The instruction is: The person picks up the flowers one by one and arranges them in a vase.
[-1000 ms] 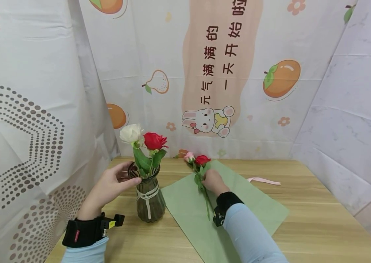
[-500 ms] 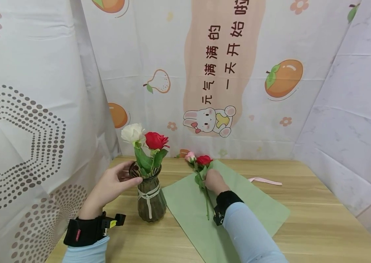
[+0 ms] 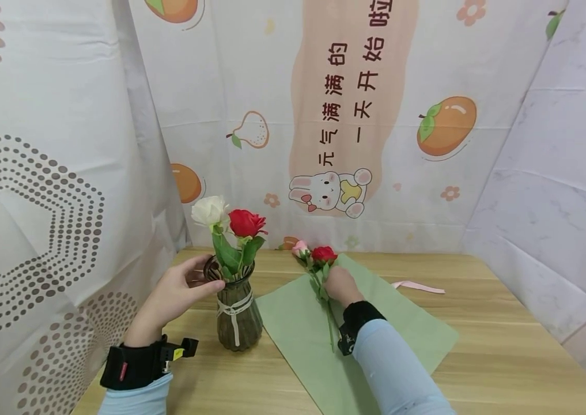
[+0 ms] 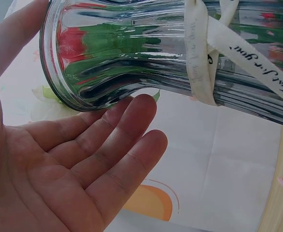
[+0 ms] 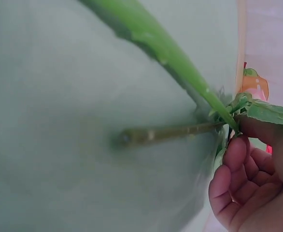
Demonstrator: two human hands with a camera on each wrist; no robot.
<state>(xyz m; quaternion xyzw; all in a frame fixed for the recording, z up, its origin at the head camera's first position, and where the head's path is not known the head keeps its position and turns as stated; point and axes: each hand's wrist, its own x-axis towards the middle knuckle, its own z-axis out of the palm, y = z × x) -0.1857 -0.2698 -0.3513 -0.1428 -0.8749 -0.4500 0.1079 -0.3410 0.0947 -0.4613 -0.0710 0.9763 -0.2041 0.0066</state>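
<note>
A dark ribbed glass vase (image 3: 239, 328) with a pale ribbon round its middle stands upright. It holds a white rose (image 3: 210, 210) and a red rose with leaves. My left hand (image 3: 173, 291) spans the left side of its rim, thumb in front and fingers behind. In the left wrist view the fingertips (image 4: 144, 104) lie right at the glass rim. With thumb and fingers my right hand (image 3: 341, 285) pinches another red rose (image 3: 324, 254) by its stem, low over the paper. A pink rose (image 3: 300, 248) lies beside it. Two stems meet near the fingers in the right wrist view, one a green stem (image 5: 165, 50).
Pale green wrapping paper (image 3: 298, 334) lies diagonally on the wooden table (image 3: 510, 351). A pink ribbon (image 3: 419, 286) rests to its right. Behind the table hangs a printed curtain (image 3: 251, 184), with more cloth at both sides.
The pinched red rose has shifted slightly right with my right hand, and its stem end a little towards me. My left hand and the vase have held still.
</note>
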